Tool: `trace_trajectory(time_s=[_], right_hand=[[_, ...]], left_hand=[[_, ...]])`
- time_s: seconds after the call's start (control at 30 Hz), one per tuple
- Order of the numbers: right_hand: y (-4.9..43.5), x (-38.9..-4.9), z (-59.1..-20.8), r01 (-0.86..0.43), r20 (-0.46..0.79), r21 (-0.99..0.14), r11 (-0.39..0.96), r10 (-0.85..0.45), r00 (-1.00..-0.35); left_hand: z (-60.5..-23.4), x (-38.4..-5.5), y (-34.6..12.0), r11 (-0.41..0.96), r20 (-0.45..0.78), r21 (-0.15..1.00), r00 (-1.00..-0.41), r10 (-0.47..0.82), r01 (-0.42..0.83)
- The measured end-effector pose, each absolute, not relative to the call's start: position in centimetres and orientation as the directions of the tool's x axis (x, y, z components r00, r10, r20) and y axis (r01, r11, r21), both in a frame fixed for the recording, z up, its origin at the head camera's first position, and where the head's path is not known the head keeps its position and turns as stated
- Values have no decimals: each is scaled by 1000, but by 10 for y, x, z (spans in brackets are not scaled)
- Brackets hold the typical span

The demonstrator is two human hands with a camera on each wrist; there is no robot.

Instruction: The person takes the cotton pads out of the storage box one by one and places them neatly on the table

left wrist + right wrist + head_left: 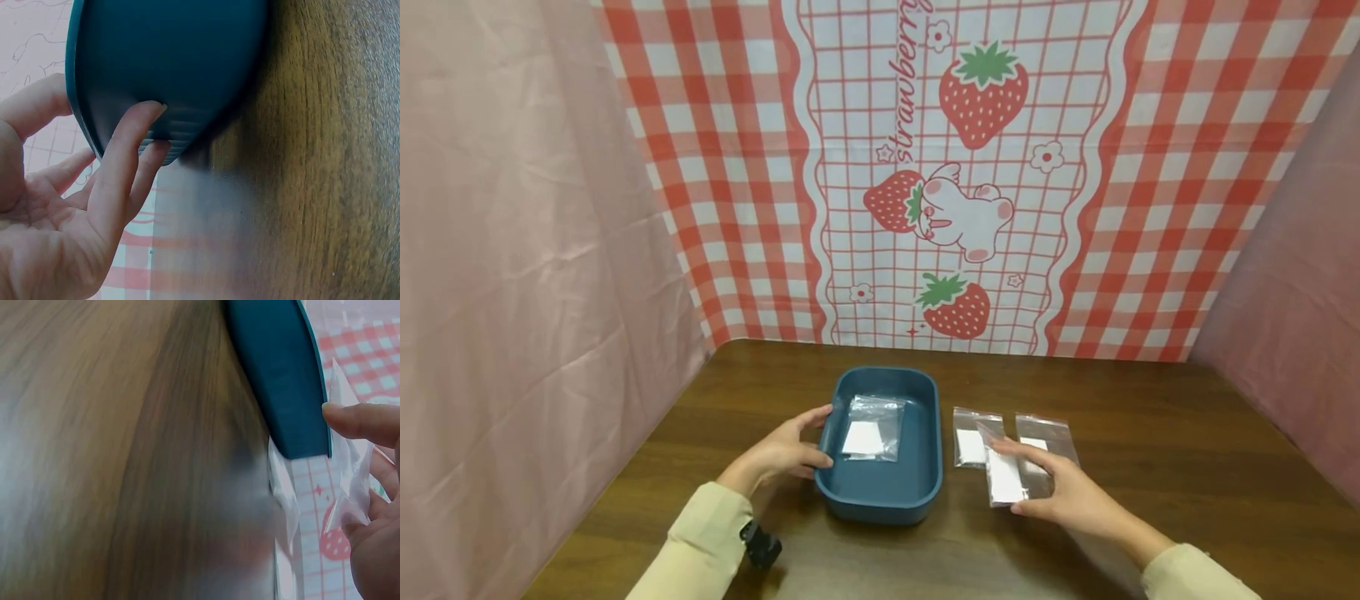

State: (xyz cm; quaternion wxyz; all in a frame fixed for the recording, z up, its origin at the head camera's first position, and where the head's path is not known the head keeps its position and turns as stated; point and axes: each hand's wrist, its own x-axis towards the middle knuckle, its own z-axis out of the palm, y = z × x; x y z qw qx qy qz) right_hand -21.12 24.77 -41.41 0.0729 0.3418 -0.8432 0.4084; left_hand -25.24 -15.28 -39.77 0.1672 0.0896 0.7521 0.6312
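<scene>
A blue plastic bin point(886, 507) stands on the table, with a clear zip bag point(865, 437) holding something white inside it. My left hand point(780, 452) grips the bin's left side. In the left wrist view, its fingers point(119, 156) press the outer wall and the thumb side reaches the rim. To the right of the bin, my right hand point(1060, 493) pinches another clear zip bag point(1004, 479) with white contents between thumb and fingers. That bag, raised above the table, shows edge-on in the right wrist view point(351, 469).
Two more zip bags lie beyond the right hand: one near the bin point(968, 437), another farther right point(1060, 433), partly covered by the hand. A dark wooden table point(1157, 442) runs back to a strawberry-print cloth point(760, 192). Pink curtains point(572, 250) hang at both sides.
</scene>
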Motion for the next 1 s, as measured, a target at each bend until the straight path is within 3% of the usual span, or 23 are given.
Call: trace_trajectory(time_s=[0.27,0.5,1.0], right_hand=[[278,-207,-416,-627,393,-615,478,-503,-770],[303,-210,-419,-646,426,-651,399,-513,-745],[363,-227,-432,-612,436,-607,506,-432,-790]], left_hand=[[-399,-252,-151,185,-142,979,-927,348,-81],[-397,-251,-151,183,-151,979,-930,336,-93],[-396,-253,-152,187,-146,979,-929,339,-85]])
